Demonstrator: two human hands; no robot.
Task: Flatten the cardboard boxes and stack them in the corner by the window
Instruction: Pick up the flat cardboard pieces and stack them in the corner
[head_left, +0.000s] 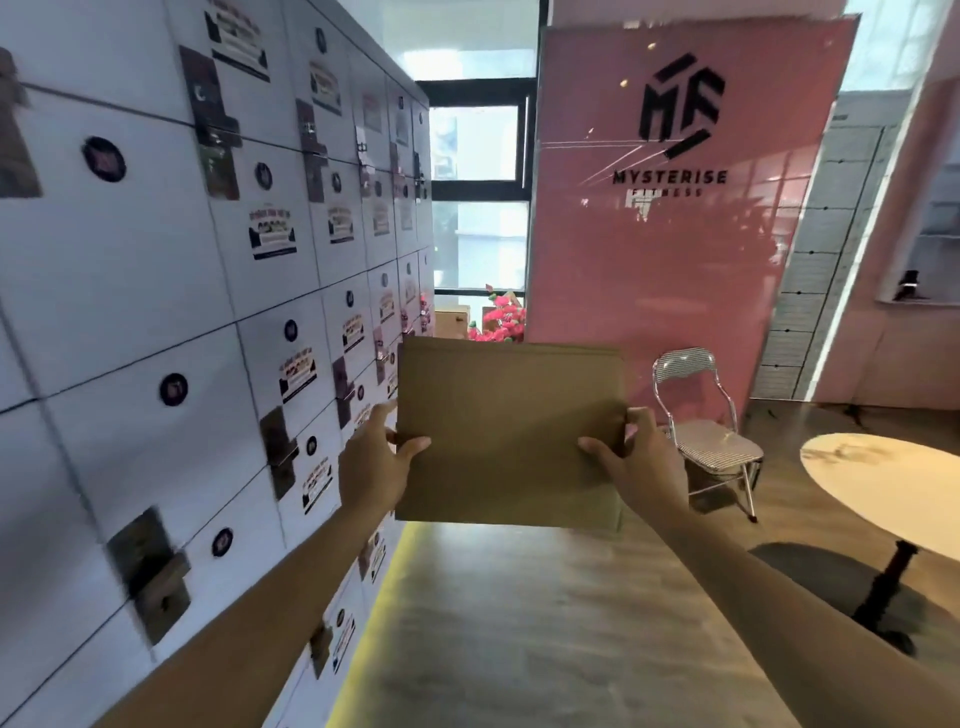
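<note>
While held upright, flattened cardboard (509, 431) | left hand (376, 462) pinches edge | right hand (636, 462) pinches edge

A: We log white lockers (156, 291) along the left wall, stickers on the doors, and a daylit window (478, 171) at the far end.

B: We add a pink logo panel (675, 208), a folding chair (701, 431), a round table (893, 483), wood floor (545, 623), and pink flowers (501, 317).

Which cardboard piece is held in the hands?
The flattened cardboard, gripped by left hand and right hand; the other cardboard box stands far by the window.
</note>
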